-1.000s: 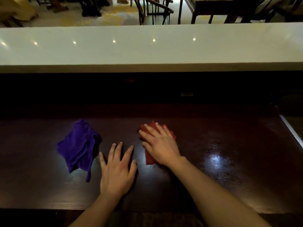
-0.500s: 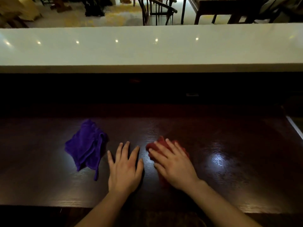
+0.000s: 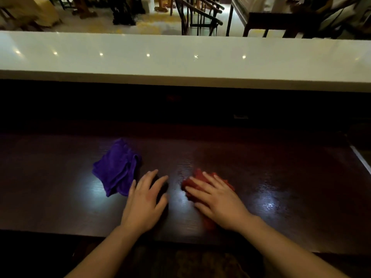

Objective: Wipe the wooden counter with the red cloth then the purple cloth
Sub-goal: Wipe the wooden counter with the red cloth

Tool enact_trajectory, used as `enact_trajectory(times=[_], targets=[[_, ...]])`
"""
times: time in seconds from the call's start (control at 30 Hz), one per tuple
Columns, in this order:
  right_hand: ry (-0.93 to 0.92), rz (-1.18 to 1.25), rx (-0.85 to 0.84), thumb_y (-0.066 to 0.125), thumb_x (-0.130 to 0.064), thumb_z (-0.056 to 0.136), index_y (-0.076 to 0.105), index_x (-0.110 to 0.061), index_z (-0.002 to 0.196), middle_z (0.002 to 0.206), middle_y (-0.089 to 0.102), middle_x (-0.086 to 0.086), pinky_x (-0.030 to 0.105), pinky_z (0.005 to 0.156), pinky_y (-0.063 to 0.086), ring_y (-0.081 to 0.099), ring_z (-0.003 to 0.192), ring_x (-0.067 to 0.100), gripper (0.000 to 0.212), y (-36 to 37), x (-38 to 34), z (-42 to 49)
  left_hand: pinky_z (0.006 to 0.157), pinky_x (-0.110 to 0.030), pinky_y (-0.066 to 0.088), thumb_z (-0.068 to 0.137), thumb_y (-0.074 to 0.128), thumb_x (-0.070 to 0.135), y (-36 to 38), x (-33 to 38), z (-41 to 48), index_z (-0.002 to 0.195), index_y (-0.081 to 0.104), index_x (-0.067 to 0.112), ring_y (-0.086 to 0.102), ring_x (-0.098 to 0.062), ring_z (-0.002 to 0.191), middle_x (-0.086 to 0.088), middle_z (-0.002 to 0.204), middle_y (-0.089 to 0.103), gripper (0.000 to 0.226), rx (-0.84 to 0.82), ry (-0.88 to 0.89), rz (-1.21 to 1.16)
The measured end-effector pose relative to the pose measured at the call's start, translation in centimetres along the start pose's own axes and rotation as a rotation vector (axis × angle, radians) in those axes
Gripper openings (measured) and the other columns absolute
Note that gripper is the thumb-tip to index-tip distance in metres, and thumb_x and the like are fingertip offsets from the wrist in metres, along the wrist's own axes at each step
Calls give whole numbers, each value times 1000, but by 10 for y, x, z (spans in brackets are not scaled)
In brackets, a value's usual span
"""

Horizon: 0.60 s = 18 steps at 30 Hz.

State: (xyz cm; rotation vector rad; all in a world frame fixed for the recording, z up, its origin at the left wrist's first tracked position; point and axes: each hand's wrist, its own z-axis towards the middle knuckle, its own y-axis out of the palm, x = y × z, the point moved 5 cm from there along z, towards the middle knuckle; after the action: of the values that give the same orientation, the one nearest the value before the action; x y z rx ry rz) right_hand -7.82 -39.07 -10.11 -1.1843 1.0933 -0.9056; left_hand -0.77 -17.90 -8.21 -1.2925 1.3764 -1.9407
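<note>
The dark wooden counter (image 3: 281,177) runs across the lower half of the head view. My right hand (image 3: 218,199) presses flat on the crumpled red cloth (image 3: 197,177), which shows beyond my fingertips and under my wrist. My left hand (image 3: 144,201) lies palm down on the bare wood, fingers spread, holding nothing. The purple cloth (image 3: 117,169) is bunched on the counter just left of my left hand, its lower corner close to my little finger.
A raised white ledge (image 3: 180,61) runs along the far side, with a dark recess below it. Chairs (image 3: 198,15) and tables stand on the floor beyond. The counter's right end (image 3: 361,159) has a pale edge strip.
My right hand dragged the red cloth back toward me along the counter. My left hand stayed flat beside the purple cloth. The camera shifted slightly left.
</note>
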Motion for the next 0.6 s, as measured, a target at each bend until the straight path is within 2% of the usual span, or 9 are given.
enact_trajectory(times=[0.03,0.1,0.17,0.2,0.23,0.33,0.4,0.47,0.6], targets=[[83,-14,23,37,-53,96,30,-45,147,157,31,-13,49,119,19,24,147,26,52,-5,19,-12,119,-50,15,89,37,49,-5,-9,-6,142,46,29,28,-23,143,-4,154,36,58,-26,33,55],[362,22,87,43,-48,96,35,-40,146,156,34,-10,52,119,19,25,146,31,51,-17,53,-19,120,-42,7,89,30,51,-12,-25,-18,144,46,27,26,-25,144,-7,154,37,62,-52,60,153],[601,73,130,48,-42,97,38,-35,146,157,33,-7,53,119,15,24,145,36,51,-20,52,-7,120,-42,4,91,30,49,-12,-31,-26,144,46,24,27,-28,144,-10,153,38,61,-62,71,221],[620,67,138,47,-41,97,38,-34,146,157,32,-6,52,119,14,24,145,38,50,-19,35,1,120,-44,4,92,30,48,-11,-31,-29,144,46,23,27,-28,144,-11,153,39,60,-67,67,241],[544,44,143,44,-41,97,39,-34,146,158,31,-5,53,119,16,25,144,39,50,-13,10,9,120,-47,5,92,31,47,-9,-30,-30,144,46,23,27,-28,144,-11,152,39,59,-68,58,254],[68,4,90,39,-47,95,36,-40,145,156,35,-9,52,116,23,32,142,33,50,12,-60,9,120,-52,0,92,33,48,-7,-31,-30,146,42,26,22,-25,146,-7,155,36,59,-71,33,291],[-85,44,37,40,-50,94,32,-44,145,154,37,-13,48,117,23,32,143,26,51,15,-63,10,120,-51,-5,93,31,50,-6,-34,-31,148,37,30,15,-22,148,-4,158,30,59,-88,28,294],[-60,26,21,41,-50,95,34,-44,145,154,37,-12,45,119,20,29,145,22,51,9,-46,25,120,-50,-6,93,31,50,-9,-35,-31,148,37,30,15,-21,148,-4,158,30,59,-84,21,281],[315,76,51,41,-45,98,31,-40,148,159,28,-9,43,121,10,17,149,24,51,-8,8,64,120,-49,-2,91,36,48,-13,-31,-31,144,46,28,22,-21,146,-3,154,38,57,-67,16,221]])
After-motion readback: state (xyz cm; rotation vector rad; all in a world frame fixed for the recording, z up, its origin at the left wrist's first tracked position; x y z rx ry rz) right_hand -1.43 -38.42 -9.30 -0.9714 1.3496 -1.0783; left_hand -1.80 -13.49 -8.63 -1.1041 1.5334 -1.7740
